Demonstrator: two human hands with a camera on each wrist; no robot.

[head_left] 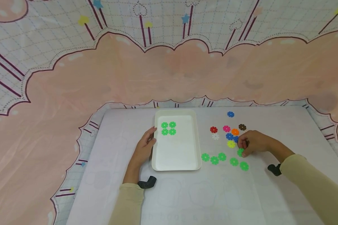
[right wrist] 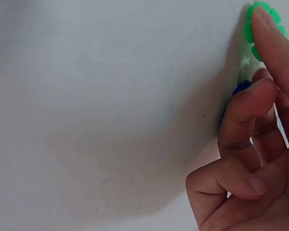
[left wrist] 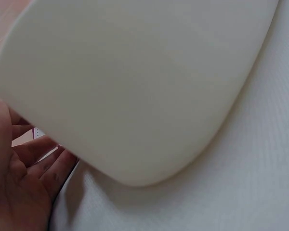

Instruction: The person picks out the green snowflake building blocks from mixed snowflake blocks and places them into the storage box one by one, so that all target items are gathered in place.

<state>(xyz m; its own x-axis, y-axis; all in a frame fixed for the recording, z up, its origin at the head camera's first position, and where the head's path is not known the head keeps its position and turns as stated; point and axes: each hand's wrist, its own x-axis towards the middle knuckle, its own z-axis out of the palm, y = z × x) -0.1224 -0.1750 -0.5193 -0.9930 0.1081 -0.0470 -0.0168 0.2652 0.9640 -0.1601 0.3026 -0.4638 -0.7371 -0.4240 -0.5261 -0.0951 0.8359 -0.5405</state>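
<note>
The white tray [head_left: 176,153] has several green notched flower discs [head_left: 168,128] set in a small block at its upper left. My left hand [head_left: 145,144] holds the tray by its left edge; in the left wrist view the fingers [left wrist: 50,168] reach under the rim. Over on the right, my right hand [head_left: 254,142] pinches a green disc [head_left: 240,152], and the thumb lies across that disc [right wrist: 250,31] in the right wrist view. A blue disc [right wrist: 242,87] shows behind the curled fingers there.
Right of the tray lie more green discs [head_left: 214,160] in a loose row. Above them are scattered red [head_left: 213,129], pink [head_left: 226,128], orange [head_left: 235,132], brown [head_left: 242,127], yellow [head_left: 231,144], white [head_left: 215,136] and blue discs [head_left: 230,114]. A white cloth [head_left: 180,200] covers the table.
</note>
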